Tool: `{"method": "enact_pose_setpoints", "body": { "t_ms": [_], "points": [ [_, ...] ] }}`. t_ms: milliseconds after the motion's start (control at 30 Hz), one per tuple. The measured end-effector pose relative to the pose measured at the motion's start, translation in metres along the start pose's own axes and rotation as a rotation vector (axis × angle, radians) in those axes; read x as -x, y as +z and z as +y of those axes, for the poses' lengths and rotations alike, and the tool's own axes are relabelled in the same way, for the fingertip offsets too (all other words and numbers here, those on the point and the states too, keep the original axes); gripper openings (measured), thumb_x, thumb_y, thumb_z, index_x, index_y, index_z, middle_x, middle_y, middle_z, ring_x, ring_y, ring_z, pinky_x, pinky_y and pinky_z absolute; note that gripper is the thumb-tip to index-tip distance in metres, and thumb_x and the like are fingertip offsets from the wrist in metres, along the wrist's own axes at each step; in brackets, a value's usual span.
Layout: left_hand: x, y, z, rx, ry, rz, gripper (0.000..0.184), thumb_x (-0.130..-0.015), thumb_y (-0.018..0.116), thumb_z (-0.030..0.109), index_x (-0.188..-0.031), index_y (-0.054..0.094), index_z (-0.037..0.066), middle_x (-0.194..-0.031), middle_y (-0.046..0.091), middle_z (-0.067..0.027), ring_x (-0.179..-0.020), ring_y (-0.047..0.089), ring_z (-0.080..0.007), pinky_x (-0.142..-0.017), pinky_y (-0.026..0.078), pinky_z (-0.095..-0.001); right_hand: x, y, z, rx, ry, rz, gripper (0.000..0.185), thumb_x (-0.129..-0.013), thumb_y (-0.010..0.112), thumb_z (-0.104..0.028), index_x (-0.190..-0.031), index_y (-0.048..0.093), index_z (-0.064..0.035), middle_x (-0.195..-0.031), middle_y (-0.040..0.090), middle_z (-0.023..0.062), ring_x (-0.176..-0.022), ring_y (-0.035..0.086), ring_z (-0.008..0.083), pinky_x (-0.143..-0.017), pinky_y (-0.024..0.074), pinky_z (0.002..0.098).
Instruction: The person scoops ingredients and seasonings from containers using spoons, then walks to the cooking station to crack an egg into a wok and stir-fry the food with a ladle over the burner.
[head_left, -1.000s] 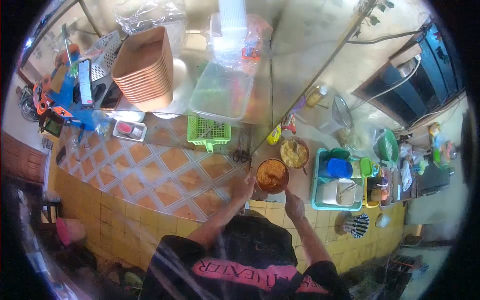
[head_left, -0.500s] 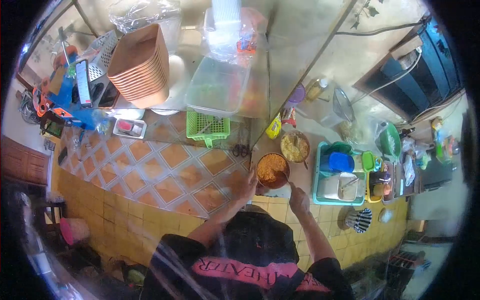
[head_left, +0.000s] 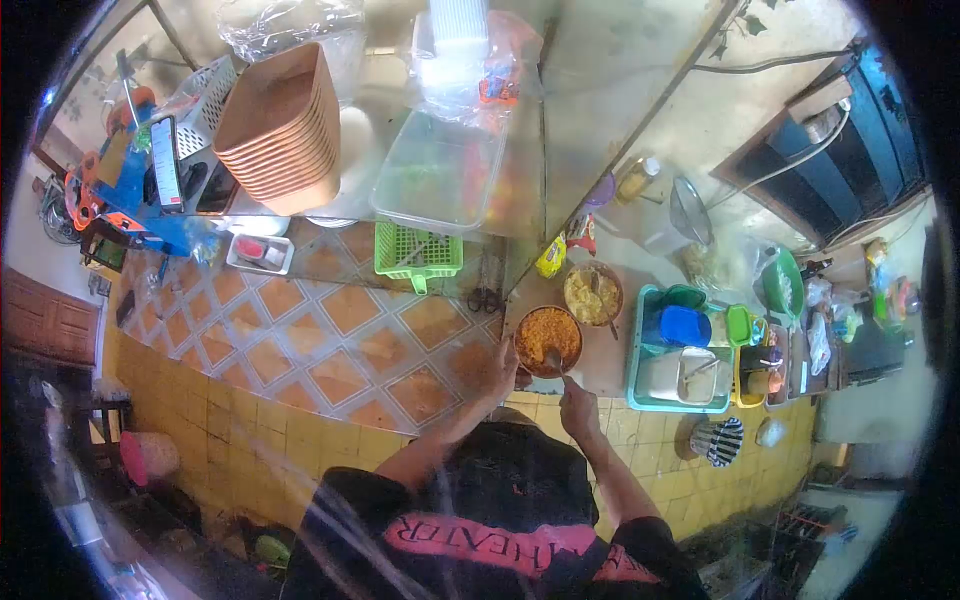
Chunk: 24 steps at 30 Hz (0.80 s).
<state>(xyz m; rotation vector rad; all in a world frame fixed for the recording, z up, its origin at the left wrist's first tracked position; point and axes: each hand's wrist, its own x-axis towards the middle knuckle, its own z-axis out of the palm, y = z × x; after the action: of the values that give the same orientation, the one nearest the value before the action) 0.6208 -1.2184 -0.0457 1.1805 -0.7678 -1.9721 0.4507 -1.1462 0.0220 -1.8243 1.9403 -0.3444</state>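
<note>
A round bowl of orange, crumbly food [head_left: 548, 335] sits at the counter's near edge. My left hand [head_left: 502, 374] is closed on the bowl's left rim; some of its fingers are hidden. My right hand [head_left: 579, 410] is wrapped round the handle of a spoon [head_left: 554, 358], whose head lies in the food near the bowl's lower edge. Just behind, to the upper right, stands a second bowl with pale yellow food [head_left: 592, 293], with a utensil handle sticking out over its near rim.
A teal tray [head_left: 637, 372] with containers stands on the right. Yellow and red packets [head_left: 550, 257] lie behind the bowls. Scissors [head_left: 484, 299] and a green basket [head_left: 419, 255] are on the left. Above them, a shelf carries stacked brown containers [head_left: 280, 140].
My right hand has moved left, drawing the spoon from the bowl's right side toward its near middle. A bare patch now shows in the food. My left hand stays at the rim.
</note>
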Motion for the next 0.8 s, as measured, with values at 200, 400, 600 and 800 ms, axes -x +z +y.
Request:
{"method": "enact_pose_setpoints", "body": {
  "t_ms": [200,400,600,800],
  "points": [
    [0.005,0.001,0.008,-0.099,0.015,-0.001,0.05,-0.094,0.039,0.017,-0.138,0.017,0.013,-0.091,0.058,-0.0157,-0.063,0.064,-0.0207,-0.055,0.056,-0.0314,-0.025,-0.017,0.003,0.12,-0.031,0.187,0.046,-0.075,0.048,0.001,-0.12,0.046,-0.0058,-0.07,0.056,0.0165,-0.067,0.057,0.0347,-0.059,0.0462,0.0447],
    [0.011,0.006,0.015,-0.101,0.076,0.022,0.05,-0.094,0.04,0.019,-0.138,0.017,0.013,-0.086,0.06,-0.0133,-0.064,0.064,-0.0207,-0.056,0.057,-0.0317,-0.037,-0.004,0.014,0.206,-0.138,0.225,0.048,-0.074,0.048,0.003,-0.12,0.049,-0.0116,-0.069,0.055,0.0132,-0.061,0.056,0.0324,-0.054,0.0463,0.0411],
    [0.013,0.006,0.017,-0.311,0.208,0.092,0.05,-0.094,0.041,0.023,-0.137,0.022,0.009,-0.116,0.049,-0.0204,-0.071,0.064,-0.0223,-0.058,0.057,-0.0306,-0.025,-0.003,0.021,0.147,-0.223,0.211,0.052,-0.073,0.048,0.005,-0.122,0.049,-0.0127,-0.064,0.052,0.0136,-0.059,0.055,0.0326,-0.052,0.0445,0.0415],
    [-0.02,-0.013,-0.037,-0.619,0.473,0.243,0.055,-0.091,0.046,0.035,-0.132,0.033,0.0,-0.117,0.052,-0.0195,-0.098,0.055,-0.0287,-0.086,0.043,-0.0369,-0.013,0.006,0.034,0.094,-0.224,0.159,0.058,-0.071,0.047,0.006,-0.125,0.047,-0.0133,-0.063,0.051,0.0147,-0.058,0.054,0.0326,-0.055,0.0449,0.0429]
  ]
}}
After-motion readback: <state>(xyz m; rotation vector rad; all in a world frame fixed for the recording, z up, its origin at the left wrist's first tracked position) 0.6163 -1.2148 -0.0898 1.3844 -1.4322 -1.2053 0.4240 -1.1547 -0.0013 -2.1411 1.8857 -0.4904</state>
